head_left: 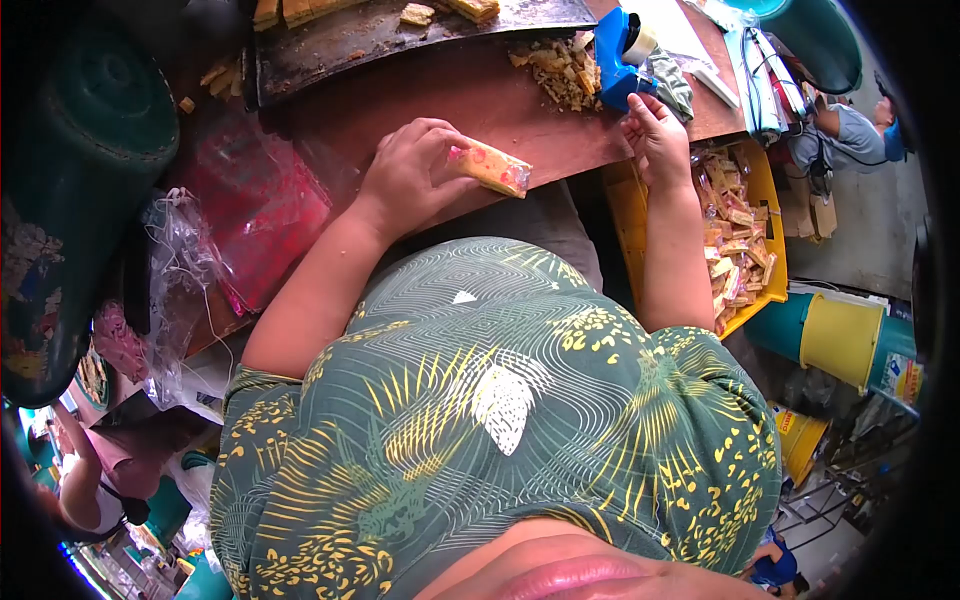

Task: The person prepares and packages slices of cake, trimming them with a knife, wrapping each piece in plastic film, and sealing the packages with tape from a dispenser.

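My left hand [420,175] grips a wrapped slice of yellow cake [492,167] above the front edge of the brown table [450,110]. Clear film with red print covers the slice. At the right, my right hand [658,145] has its thumb and forefinger pinched together at the near end of a blue tape dispenser [618,70]. Whatever lies between those fingertips is too small to make out. A roll of tape [638,45] sits in the dispenser. Beneath my right forearm stands a yellow crate [768,225] of wrapped slices [738,250].
A dark baking tray [420,45] with cake pieces lies at the back. Crumbs and scraps [560,75] are heaped beside the dispenser. Red plastic bags [255,205] lie on the left, near a large green bin [85,200]. Other people [855,130] are in the background.
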The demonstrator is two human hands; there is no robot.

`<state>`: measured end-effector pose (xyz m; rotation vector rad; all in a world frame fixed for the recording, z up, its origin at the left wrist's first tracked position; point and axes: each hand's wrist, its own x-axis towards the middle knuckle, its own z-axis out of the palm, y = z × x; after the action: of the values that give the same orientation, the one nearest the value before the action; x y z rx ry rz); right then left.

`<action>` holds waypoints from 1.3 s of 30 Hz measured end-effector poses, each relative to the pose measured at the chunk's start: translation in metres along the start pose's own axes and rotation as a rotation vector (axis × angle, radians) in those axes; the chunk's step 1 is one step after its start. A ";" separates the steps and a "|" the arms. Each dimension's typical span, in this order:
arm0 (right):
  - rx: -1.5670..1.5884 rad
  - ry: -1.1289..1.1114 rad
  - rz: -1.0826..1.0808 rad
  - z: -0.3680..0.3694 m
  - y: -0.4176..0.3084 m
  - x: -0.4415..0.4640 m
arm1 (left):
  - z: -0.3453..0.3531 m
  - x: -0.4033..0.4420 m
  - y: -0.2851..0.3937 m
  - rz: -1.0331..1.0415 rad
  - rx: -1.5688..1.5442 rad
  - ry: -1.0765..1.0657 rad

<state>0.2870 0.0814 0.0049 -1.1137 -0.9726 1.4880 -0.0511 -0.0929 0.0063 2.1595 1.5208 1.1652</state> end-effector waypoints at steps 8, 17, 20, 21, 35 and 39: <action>-0.441 0.062 -0.329 -0.020 0.017 0.022 | -0.001 -0.002 0.003 -0.037 -0.154 0.004; -0.830 -0.170 -0.314 -0.001 -0.013 -0.022 | 0.005 -0.005 0.001 0.146 -0.120 0.141; -0.919 -0.552 -0.361 0.079 -0.035 -0.061 | 0.003 -0.002 0.003 0.210 -0.047 0.153; -0.898 -0.670 -0.364 0.104 -0.039 -0.073 | 0.005 -0.001 0.003 0.223 -0.045 0.156; -0.992 -0.766 -0.592 0.113 -0.003 -0.074 | 0.008 -0.004 0.002 0.196 -0.115 0.145; -1.082 -0.789 -0.476 0.113 -0.027 -0.082 | 0.009 -0.002 0.000 0.217 -0.178 0.150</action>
<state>0.1907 0.0013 0.0734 -0.8267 -2.5777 0.9375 -0.0453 -0.0926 -0.0006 2.1994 1.2059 1.5022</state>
